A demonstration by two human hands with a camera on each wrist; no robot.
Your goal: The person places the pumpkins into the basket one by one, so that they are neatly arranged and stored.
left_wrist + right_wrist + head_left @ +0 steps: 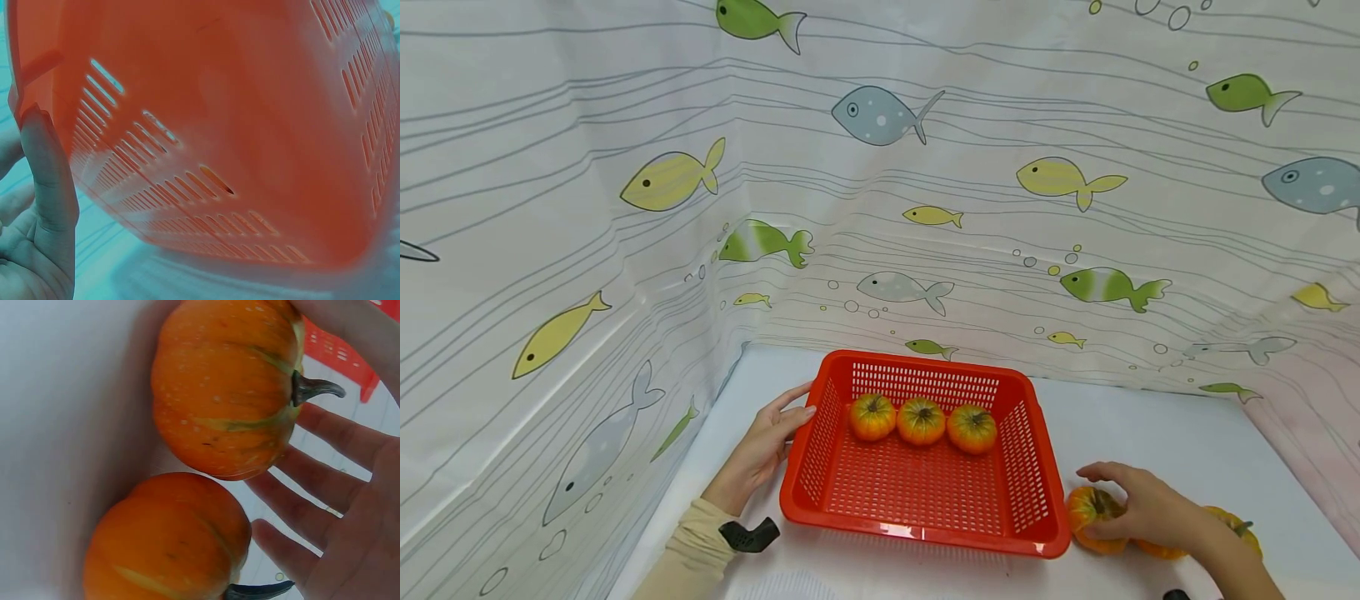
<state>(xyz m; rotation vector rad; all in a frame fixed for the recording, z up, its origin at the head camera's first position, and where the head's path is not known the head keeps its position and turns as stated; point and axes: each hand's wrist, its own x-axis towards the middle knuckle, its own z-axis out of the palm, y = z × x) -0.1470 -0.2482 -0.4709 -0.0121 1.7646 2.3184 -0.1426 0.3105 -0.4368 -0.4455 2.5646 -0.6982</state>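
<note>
The left hand (pixel 763 442) holds the left rim of a red basket (pixel 917 500), thumb on the edge. Inside, three orange-green pumpkins (pixel 921 421) sit in a row along the far side. Just right of the basket, another pumpkin (pixel 1081 505) rests on the tabletop (pixel 1112 425), the right hand (pixel 1153 510) spread wide around it; two more pumpkins (pixel 1242 528) lie farther right, partly hidden.

Head cam: bright, even light, w/ sm. glare on front rim of basket (pixel 917 533). L wrist: teal cast, hazy, soft focus. R wrist: dimmer, greyish; soft shadow on counter (pixel 50 425) beside pumpkins (pixel 219 394).
</note>
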